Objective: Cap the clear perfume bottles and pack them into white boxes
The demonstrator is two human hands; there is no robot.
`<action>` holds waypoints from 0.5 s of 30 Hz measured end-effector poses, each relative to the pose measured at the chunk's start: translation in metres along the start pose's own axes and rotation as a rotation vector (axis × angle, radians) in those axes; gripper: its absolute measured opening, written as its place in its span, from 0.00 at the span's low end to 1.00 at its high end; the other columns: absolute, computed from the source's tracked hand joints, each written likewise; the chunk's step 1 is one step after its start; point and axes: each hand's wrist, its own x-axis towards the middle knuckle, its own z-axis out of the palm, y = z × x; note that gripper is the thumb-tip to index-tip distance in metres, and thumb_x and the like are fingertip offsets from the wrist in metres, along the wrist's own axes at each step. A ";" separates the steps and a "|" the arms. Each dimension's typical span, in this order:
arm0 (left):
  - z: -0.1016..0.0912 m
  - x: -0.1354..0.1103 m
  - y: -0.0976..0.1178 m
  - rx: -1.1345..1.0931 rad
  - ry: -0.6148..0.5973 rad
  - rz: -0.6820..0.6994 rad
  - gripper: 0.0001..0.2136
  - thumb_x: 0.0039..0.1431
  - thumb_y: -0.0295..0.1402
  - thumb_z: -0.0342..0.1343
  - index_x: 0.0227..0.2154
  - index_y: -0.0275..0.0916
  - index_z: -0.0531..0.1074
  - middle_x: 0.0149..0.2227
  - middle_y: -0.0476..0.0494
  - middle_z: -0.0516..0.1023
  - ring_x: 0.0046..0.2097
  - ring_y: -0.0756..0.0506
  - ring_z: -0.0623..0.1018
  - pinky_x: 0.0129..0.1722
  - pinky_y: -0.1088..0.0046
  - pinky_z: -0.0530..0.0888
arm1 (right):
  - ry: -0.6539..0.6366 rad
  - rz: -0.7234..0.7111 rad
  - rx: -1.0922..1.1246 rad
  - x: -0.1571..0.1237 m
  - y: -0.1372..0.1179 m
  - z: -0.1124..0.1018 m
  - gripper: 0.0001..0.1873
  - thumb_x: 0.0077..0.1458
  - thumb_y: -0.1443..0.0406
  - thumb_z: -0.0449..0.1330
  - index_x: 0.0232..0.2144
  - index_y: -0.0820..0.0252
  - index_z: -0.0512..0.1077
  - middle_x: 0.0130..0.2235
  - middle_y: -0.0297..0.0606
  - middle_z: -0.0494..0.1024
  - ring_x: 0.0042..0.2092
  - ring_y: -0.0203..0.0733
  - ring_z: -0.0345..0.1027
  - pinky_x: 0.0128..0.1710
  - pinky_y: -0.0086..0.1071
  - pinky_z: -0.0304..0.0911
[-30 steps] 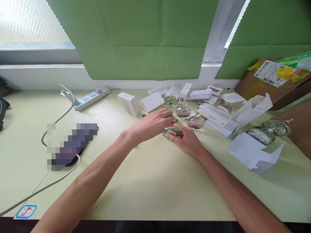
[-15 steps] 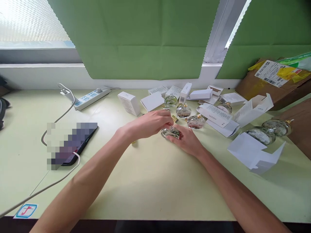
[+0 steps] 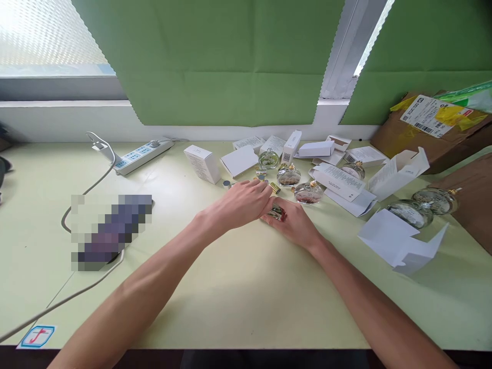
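A clear glass perfume bottle [image 3: 277,211] stands low between my two hands near the middle of the table. My right hand [image 3: 294,223] wraps round its right side, with the thumb along the front. Across the top and left of the bottle lies my left hand [image 3: 246,203], fingers curled in and their tips mostly hidden. Just beyond my hands are a gold cap [image 3: 274,188] and a small silver-coloured cap [image 3: 226,184]. Behind them sit a bottle with pinkish liquid [image 3: 308,193], a round bottle with a gold neck [image 3: 289,177] and a greenish bottle [image 3: 268,160].
White cartons, one upright [image 3: 202,164] and an opened one [image 3: 397,174], spread over the back and right. More bottles [image 3: 411,212] lie at right near a brown cardboard box [image 3: 434,128]. A power strip [image 3: 144,156], white cable [image 3: 103,179] and blurred-out phone [image 3: 115,230] are at left.
My left hand has rolled over and come down across the bottle, covering more of it. The small silver-coloured cap beyond it now shows. My right hand keeps its hold.
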 end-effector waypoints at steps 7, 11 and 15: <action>-0.021 -0.005 -0.011 -0.267 0.074 -0.124 0.19 0.74 0.40 0.33 0.28 0.40 0.59 0.26 0.48 0.65 0.26 0.49 0.64 0.26 0.71 0.60 | 0.055 0.061 -0.083 -0.002 0.000 0.002 0.18 0.56 0.51 0.61 0.42 0.55 0.72 0.30 0.31 0.72 0.27 0.36 0.60 0.29 0.31 0.57; -0.020 -0.010 -0.041 -0.456 0.104 -0.147 0.15 0.72 0.43 0.42 0.36 0.40 0.66 0.34 0.46 0.70 0.32 0.49 0.69 0.32 0.73 0.65 | 0.036 0.088 -0.053 0.000 0.000 -0.003 0.22 0.57 0.48 0.60 0.45 0.56 0.73 0.29 0.31 0.72 0.27 0.37 0.61 0.30 0.31 0.58; 0.000 -0.009 -0.067 -0.430 0.072 -0.216 0.08 0.67 0.38 0.51 0.40 0.41 0.72 0.39 0.44 0.73 0.38 0.47 0.71 0.36 0.72 0.67 | -0.094 0.157 -0.032 0.004 -0.002 -0.011 0.33 0.54 0.45 0.61 0.56 0.55 0.69 0.30 0.33 0.73 0.30 0.40 0.66 0.31 0.33 0.62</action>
